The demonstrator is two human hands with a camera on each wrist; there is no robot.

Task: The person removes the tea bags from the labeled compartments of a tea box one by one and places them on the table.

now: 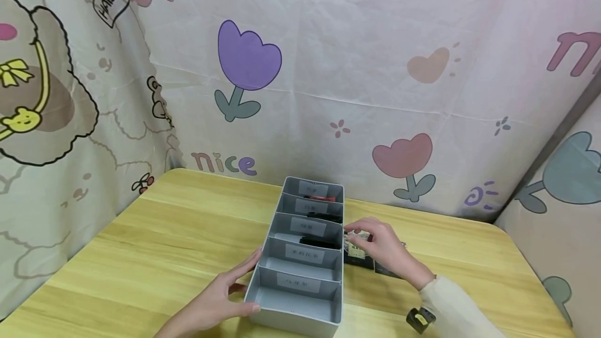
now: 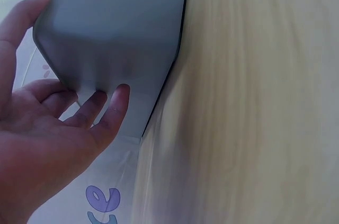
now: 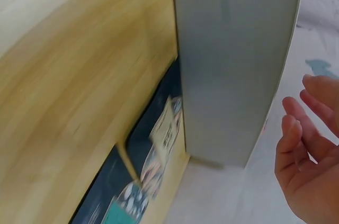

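A long grey box (image 1: 295, 322) with several compartments stands on the table, a paper label in each. A red item (image 1: 321, 198) lies in the farthest compartment and dark items (image 1: 319, 243) in the two after it; the two nearest compartments show bare floors. My left hand (image 1: 218, 293) rests against the box's near left corner, thumb at the front, fingertips (image 2: 121, 97) on the side wall. My right hand (image 1: 382, 246) hovers by the right rim, fingers loosely bent, holding nothing. Under it, beside the box, lie dark flat packages (image 1: 359, 260) with pale printed labels, partly hidden.
The wooden table (image 1: 188, 223) extends to both sides of the box. A patterned cloth (image 1: 319, 93) hangs behind it and along the sides. A small black strapped device (image 1: 420, 320) sits at the right wrist, by the pale sleeve (image 1: 455, 306).
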